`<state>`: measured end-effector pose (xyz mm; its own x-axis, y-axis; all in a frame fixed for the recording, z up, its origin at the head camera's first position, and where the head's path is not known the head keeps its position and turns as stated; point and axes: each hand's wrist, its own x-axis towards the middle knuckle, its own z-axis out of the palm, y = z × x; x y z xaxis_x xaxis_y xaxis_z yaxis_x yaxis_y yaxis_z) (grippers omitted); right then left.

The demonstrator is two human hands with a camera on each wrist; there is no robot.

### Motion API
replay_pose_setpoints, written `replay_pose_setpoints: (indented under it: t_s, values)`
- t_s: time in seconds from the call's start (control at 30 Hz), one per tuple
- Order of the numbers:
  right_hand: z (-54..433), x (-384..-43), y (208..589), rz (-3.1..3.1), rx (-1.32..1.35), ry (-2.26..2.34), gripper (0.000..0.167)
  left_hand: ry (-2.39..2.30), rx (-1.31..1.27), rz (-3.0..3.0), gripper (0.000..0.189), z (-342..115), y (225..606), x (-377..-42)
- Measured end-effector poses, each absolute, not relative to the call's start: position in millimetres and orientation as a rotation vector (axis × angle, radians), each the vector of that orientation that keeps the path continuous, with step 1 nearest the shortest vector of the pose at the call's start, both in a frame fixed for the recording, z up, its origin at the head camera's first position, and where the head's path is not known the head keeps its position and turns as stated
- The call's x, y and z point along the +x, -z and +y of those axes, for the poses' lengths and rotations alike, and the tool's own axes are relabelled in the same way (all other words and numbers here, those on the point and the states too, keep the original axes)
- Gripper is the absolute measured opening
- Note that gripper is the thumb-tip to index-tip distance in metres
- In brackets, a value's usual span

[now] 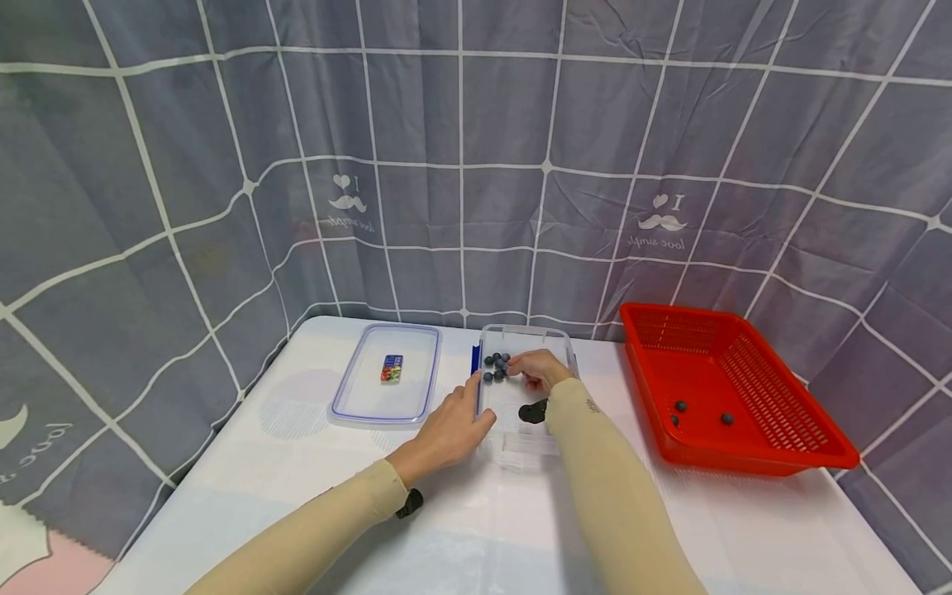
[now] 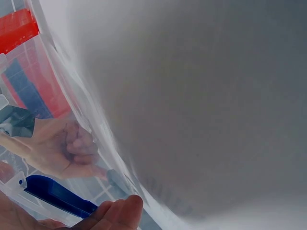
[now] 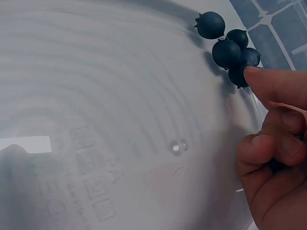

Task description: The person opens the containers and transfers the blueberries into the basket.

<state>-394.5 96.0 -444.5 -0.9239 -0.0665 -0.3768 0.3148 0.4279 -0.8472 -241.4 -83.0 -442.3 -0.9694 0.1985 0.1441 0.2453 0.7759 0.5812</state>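
Observation:
A clear plastic box (image 1: 500, 426) with blue latches holds several blueberries (image 1: 488, 377) toward its far left part. My right hand (image 1: 543, 368) reaches inside; its index finger (image 3: 278, 86) is extended with the tip against a blueberry (image 3: 238, 76) in the cluster. The other fingers curl in, and a dark patch like a blueberry (image 3: 277, 165) shows among them, mostly hidden. At the box's left side rests my left hand (image 1: 449, 426), fingers fairly straight beside the blue latch (image 2: 57, 195), thumb near the rim. Through the clear wall, the left wrist view shows the right hand.
To the left lies a clear lid (image 1: 364, 397) with a blue seal and a colourful label (image 1: 392, 368). A red slotted basket (image 1: 751, 463) stands on the right with a few blueberries (image 1: 726, 419) in it. Behind the white table (image 1: 253, 487) hangs a grey checked curtain (image 1: 498, 207).

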Motion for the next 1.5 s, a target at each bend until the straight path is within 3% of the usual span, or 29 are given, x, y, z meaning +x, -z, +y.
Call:
replay_pose_setpoints:
  t_s: [1.5]
  values:
    - [99,-392,433,2.419,0.138,1.407,0.03,0.96,-0.356,-2.882,0.077,-83,443,-241]
